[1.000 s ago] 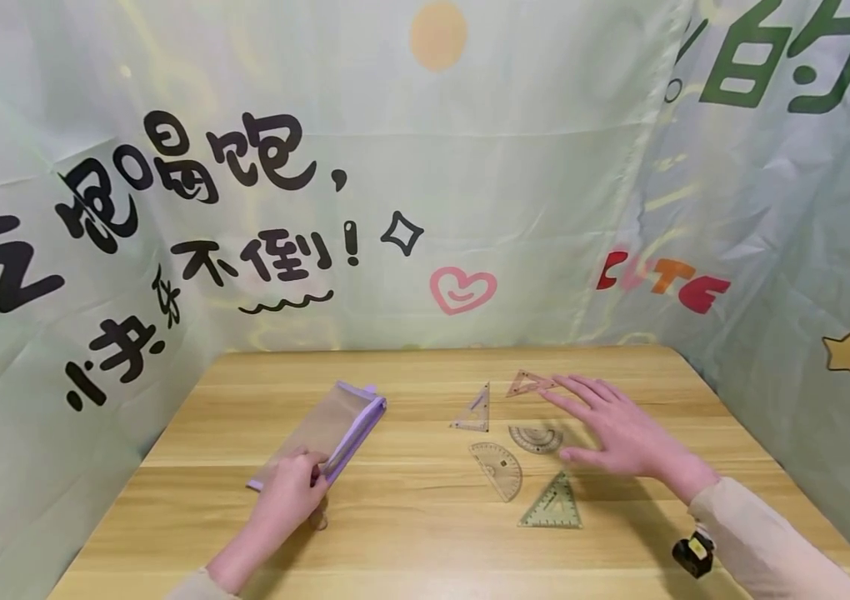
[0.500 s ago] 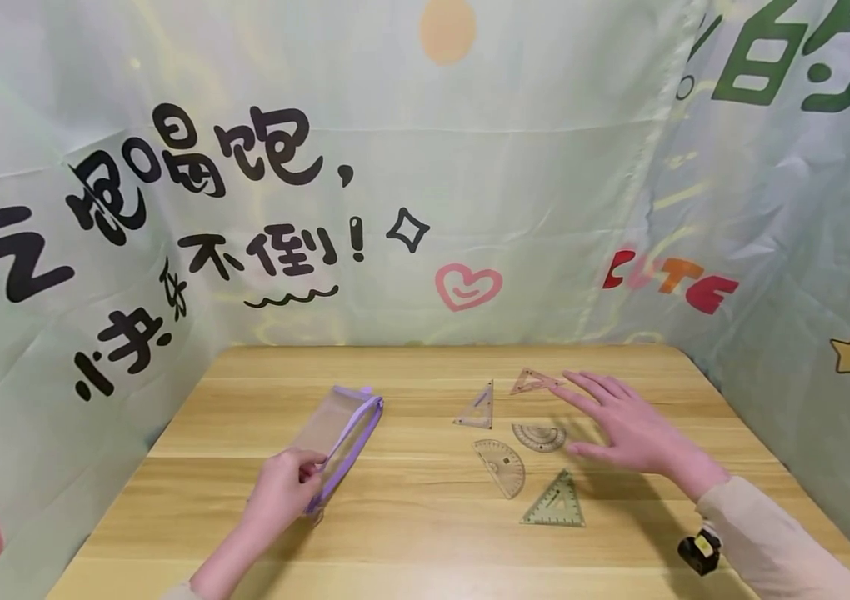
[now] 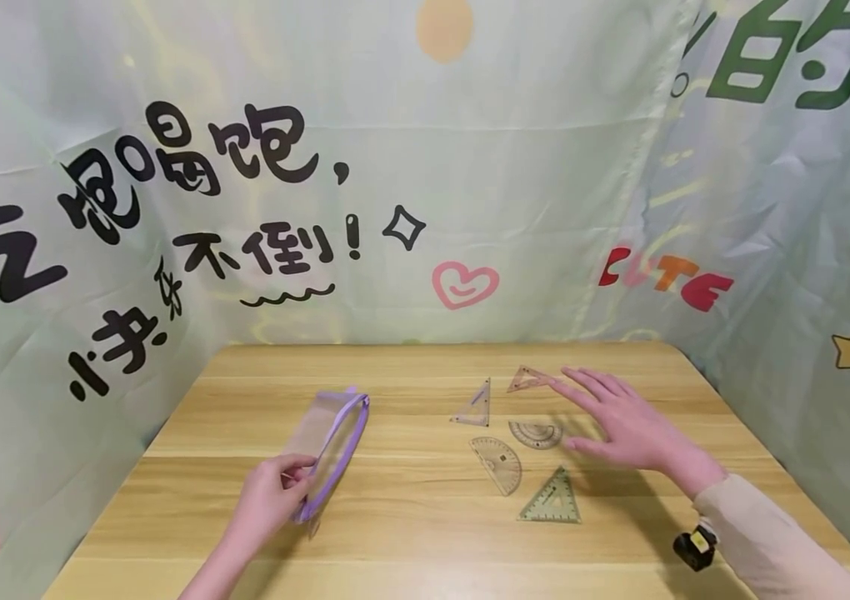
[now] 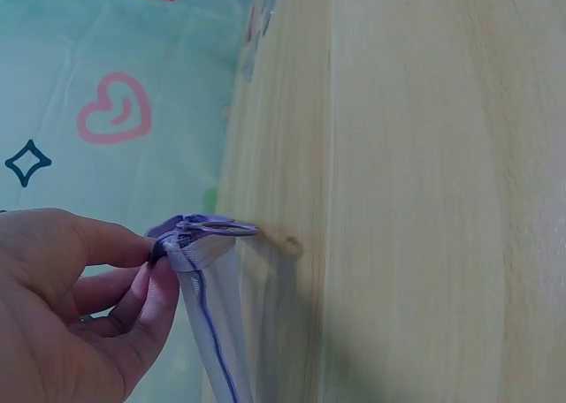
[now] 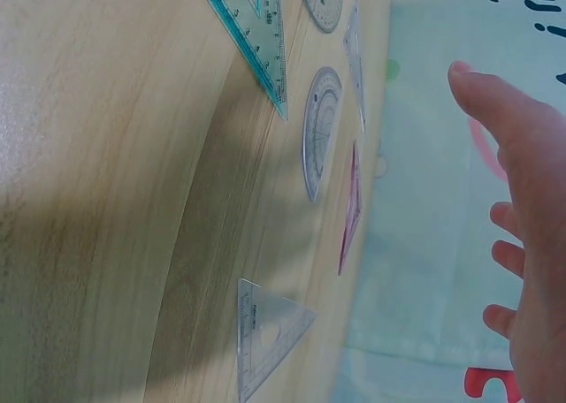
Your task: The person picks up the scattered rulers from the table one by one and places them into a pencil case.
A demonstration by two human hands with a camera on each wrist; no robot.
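Note:
My left hand (image 3: 267, 496) pinches the near end of a see-through zip pouch (image 3: 310, 425) with purple edging. The pouch gapes along its zip side. In the left wrist view, thumb and fingers grip its corner, where a purple loop (image 4: 221, 230) sticks out. My right hand (image 3: 623, 429), fingers spread, hovers over the right of the table. Beneath and left of it lie a pink set square (image 3: 519, 379), a purple-tinted set square (image 3: 486, 410), two clear protractors (image 3: 537, 437) and a green set square (image 3: 543, 505). A clear set square (image 5: 250, 341) shows only in the right wrist view.
The wooden table (image 3: 410, 550) has cloth walls (image 3: 545, 208) with printed letters and shapes around its back and sides. A black and yellow device (image 3: 695, 548) hangs at the right wrist.
The left hand has drawn the pouch a little left and tilted it, and its zip side has spread wider. The right hand has stayed nearly in place above the rulers.

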